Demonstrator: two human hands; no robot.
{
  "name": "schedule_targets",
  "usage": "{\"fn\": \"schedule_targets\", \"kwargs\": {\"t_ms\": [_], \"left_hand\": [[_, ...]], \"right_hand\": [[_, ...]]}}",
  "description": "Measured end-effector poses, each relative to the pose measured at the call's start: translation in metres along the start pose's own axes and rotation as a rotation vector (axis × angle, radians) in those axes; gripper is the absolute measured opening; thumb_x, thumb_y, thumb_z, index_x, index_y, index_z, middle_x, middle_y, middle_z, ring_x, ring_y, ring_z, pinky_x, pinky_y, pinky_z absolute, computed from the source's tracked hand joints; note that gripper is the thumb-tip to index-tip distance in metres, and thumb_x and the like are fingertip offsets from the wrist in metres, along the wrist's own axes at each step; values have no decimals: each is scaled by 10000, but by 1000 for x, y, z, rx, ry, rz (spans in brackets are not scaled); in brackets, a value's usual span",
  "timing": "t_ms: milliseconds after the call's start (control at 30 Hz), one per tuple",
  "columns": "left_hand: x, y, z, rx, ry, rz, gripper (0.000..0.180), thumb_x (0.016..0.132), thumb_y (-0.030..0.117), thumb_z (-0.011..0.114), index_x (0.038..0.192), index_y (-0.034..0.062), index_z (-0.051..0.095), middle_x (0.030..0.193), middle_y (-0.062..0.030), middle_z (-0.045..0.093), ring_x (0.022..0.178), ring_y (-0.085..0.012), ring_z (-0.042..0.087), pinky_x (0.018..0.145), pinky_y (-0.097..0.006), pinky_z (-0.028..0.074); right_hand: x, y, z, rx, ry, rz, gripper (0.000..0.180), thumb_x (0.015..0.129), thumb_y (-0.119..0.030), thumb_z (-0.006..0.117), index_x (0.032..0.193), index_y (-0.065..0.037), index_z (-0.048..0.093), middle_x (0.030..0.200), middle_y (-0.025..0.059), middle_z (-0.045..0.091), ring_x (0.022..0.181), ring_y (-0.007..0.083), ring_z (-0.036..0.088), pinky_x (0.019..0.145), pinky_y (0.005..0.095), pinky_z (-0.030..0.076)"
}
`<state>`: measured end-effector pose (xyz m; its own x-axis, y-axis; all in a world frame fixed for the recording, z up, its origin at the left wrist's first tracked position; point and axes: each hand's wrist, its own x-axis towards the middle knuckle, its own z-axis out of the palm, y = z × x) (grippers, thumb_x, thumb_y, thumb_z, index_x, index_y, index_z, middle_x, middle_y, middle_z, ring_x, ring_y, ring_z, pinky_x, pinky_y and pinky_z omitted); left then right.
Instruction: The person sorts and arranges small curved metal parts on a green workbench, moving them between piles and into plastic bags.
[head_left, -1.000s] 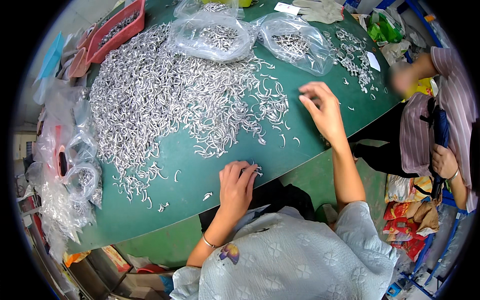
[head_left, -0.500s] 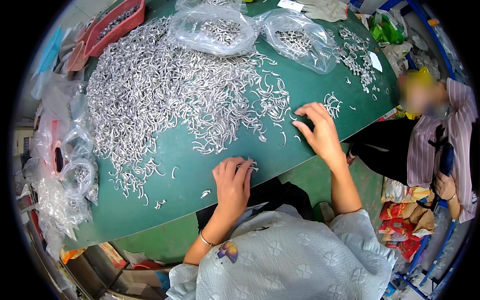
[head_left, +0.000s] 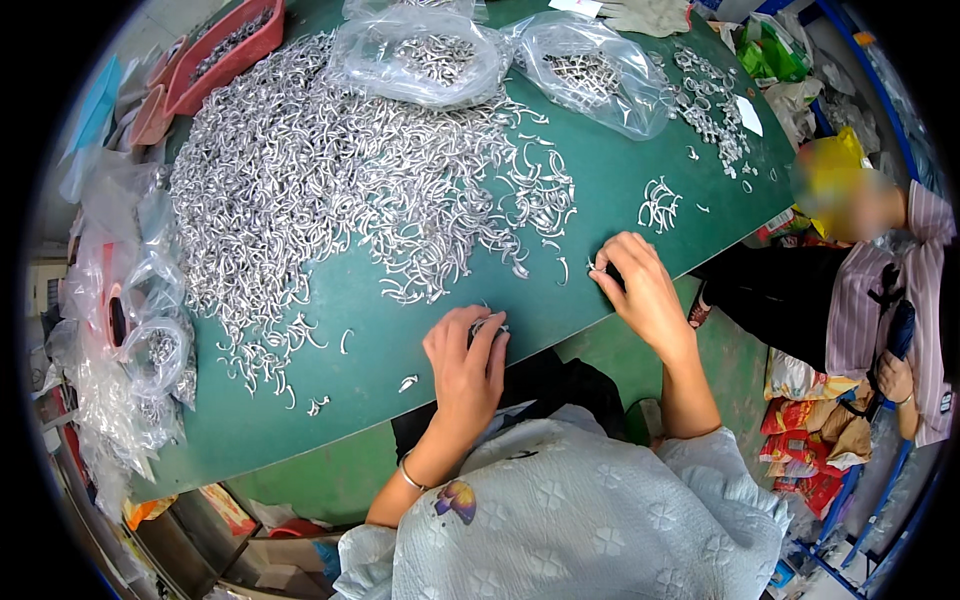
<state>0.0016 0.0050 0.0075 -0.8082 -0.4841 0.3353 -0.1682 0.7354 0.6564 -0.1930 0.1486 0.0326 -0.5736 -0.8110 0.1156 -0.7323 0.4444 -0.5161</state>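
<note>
Two bare hands, one green-topped table (head_left: 250,430) and a great many small curved silver-coloured metal pieces (head_left: 290,180), as I list them through my remote head view.

Item: the pieces, heaped across the table's left and middle, thinning toward the near edge; a few lie singly near the left hand. One small separate cluster (head_left: 658,205) lies beyond the right hand.

Item: left hand (head_left: 465,355), low over the table near its front edge, fingers curled inward, thumb and forefinger close together; I see a few pieces held under them, their ends poking out.

Item: right hand (head_left: 640,285), to the right of the heap, fingers bent, thumb and forefinger nearly meeting. A silvery bit shows at the tips; I cannot tell whether it is gripped.

Item: two clear plastic bags (head_left: 640,110), open, with metal pieces inside, at the heap's far side.

Item: one red plastic tray (head_left: 270,38), far left, holding darker metal parts.

Item: one scatter of small pale rings (head_left: 705,95), far right, beside a white paper slip (head_left: 748,115).
</note>
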Motion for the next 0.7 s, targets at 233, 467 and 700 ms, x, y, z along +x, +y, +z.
{"fn": "schedule_targets", "kwargs": {"t_ms": [233, 467, 700], "left_hand": [[-1, 11, 5, -66, -48, 76, 308, 763, -16, 696, 1061, 36, 638, 1069, -96, 581, 1023, -287, 555, 874, -406, 383], [-7, 15, 9, -122, -107, 90, 326, 818, 1, 661, 1139, 17, 606, 1083, -117, 579, 1001, -288, 568, 847, -408, 423], [11, 29, 15, -1725, -223, -949, 374, 1046, 217, 396, 1268, -67, 495, 1140, -156, 613, 998, -223, 627, 846, -332, 520]], "right_hand": [[2, -3, 8, 1, 50, -19, 114, 820, 4, 624, 918, 6, 565, 890, 151, 549, 884, 345, 545, 774, 429, 461], [3, -8, 6, 188, 38, -50, 88, 817, 21, 617, 895, 13, 577, 881, 151, 568, 849, 351, 559, 737, 419, 474], [4, -43, 7, 521, -125, -319, 126, 793, 26, 671, 915, 8, 644, 911, 99, 625, 852, 244, 601, 695, 340, 493]]}}
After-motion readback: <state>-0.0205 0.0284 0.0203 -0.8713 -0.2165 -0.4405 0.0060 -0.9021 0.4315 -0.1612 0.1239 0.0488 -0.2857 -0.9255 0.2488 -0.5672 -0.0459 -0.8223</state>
